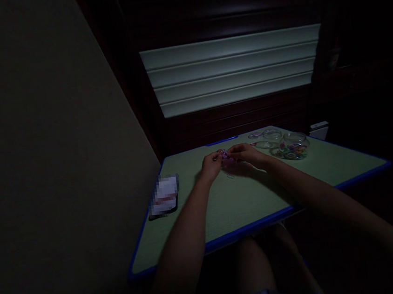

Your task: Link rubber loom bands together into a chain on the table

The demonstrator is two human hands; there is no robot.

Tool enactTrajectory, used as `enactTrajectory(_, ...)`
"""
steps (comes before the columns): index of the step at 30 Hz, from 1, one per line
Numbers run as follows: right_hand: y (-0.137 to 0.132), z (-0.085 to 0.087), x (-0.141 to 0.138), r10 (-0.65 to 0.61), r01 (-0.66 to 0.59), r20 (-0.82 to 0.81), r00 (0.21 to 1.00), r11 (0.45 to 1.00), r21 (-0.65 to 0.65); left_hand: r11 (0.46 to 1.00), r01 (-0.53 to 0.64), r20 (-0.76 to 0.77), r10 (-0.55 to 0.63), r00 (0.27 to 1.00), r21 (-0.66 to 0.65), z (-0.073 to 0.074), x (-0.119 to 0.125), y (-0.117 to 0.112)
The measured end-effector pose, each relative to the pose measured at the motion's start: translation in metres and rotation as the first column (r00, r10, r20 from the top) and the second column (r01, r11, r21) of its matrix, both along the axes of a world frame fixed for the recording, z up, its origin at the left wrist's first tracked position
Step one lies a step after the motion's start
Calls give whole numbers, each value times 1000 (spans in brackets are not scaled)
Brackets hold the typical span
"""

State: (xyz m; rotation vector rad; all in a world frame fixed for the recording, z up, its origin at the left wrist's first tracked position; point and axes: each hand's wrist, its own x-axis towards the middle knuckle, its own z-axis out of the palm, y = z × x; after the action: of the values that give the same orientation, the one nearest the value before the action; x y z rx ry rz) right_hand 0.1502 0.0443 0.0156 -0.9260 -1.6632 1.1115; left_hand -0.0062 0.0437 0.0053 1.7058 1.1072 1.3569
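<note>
Over the middle of the table, my left hand [211,166] and my right hand [245,154] meet around a small purple, beaded-looking thing [224,154]. The fingers of both hands are closed in a pinch on it, one hand from each side. Dim light and its small size hide its exact kind. Just below the hands, a thin pale strand-like piece [230,176] lies on the tabletop. To the right of my right hand stands a clear round jar [295,145] with several colourful small pieces inside.
The pale green table [245,207] has a blue edge. A phone-like flat object [164,195], blurred out, lies at the left. Behind the jar is a clear round lid or bowl [271,134], beside a pinkish item [255,135]. A wall [60,156] borders the left side.
</note>
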Motion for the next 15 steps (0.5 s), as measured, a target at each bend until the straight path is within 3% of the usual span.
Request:
enactTrajectory(9,1,-1,-2,-14,14,25,1000,1000,21,998,3,38,-1,999,-60,-1,2,0)
enactTrajectory(15,1,-1,-3,-41,40,44,998,998,41,999,-36,91,38,995,-32,-1,1,5)
